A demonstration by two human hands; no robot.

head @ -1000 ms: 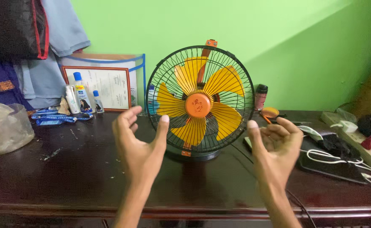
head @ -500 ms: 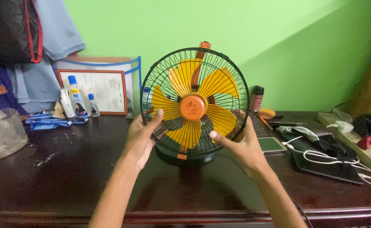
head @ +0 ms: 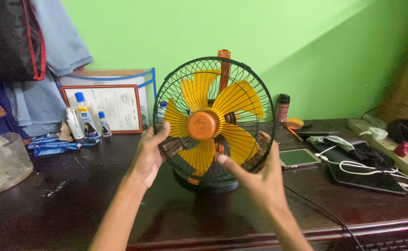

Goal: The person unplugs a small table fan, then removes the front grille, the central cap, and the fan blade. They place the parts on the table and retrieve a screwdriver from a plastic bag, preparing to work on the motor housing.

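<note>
A small table fan [head: 213,123] with yellow blades, an orange hub and a black wire cage stands on a dark wooden table [head: 73,200]. Its cage faces me, turned slightly to the left. My left hand [head: 149,151] grips the cage's left rim, thumb on the front wires. My right hand [head: 259,174] holds the lower right rim, thumb pressed across the front grille. A black cord [head: 320,211] runs from behind my right wrist toward the table's front edge.
Left: a clear plastic jar [head: 4,160], blue packets, small bottles [head: 79,116] and a framed certificate [head: 115,108] against the green wall. Right: a phone [head: 297,158], a dark tablet [head: 364,179] with white cables, a power strip [head: 390,148], a small can [head: 283,108].
My open hands moved in from the fan's front and closed on both sides of its cage. The fan has since swivelled slightly to the left.
</note>
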